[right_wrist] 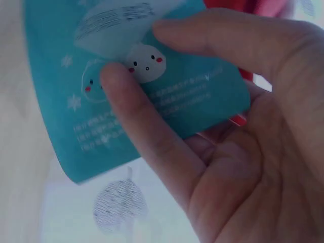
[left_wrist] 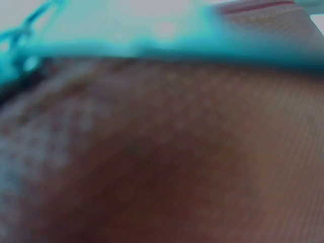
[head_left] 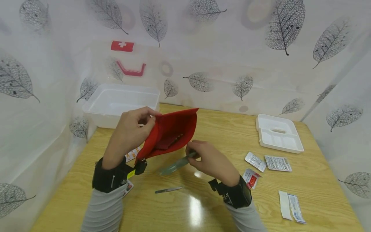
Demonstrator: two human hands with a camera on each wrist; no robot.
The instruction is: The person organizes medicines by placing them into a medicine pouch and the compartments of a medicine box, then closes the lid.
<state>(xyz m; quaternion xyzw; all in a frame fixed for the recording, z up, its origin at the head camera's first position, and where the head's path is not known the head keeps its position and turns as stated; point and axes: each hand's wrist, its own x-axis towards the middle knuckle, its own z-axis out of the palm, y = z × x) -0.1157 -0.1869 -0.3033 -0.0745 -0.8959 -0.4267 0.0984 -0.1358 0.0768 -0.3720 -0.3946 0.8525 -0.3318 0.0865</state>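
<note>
My left hand (head_left: pixel 131 130) pinches the upper left edge of a red fabric pouch (head_left: pixel 181 120), raised above the table with its mouth spread. A small gold-coloured row shows inside it. The left wrist view is mostly filled by blurred brownish woven fabric (left_wrist: pixel 202 152). Below the pouch's right side, my right hand (head_left: pixel 213 161) holds a flat teal packet (head_left: pixel 175 166) at one end. In the right wrist view this packet (right_wrist: pixel 55 111) shows white cartoon faces and printed lines, gripped between thumb and fingers. Close beneath lies a slim metal-bladed tool (head_left: pixel 169 190).
An open white box (head_left: pixel 98 117) stands at the back left, beneath a red handle (head_left: pixel 131 71) and red cross label (head_left: pixel 122 46). On the right are a white divided tray (head_left: pixel 265 140), blister packs (head_left: pixel 278 163), a red-and-white packet (head_left: pixel 251 178) and slim wrappers (head_left: pixel 295 207).
</note>
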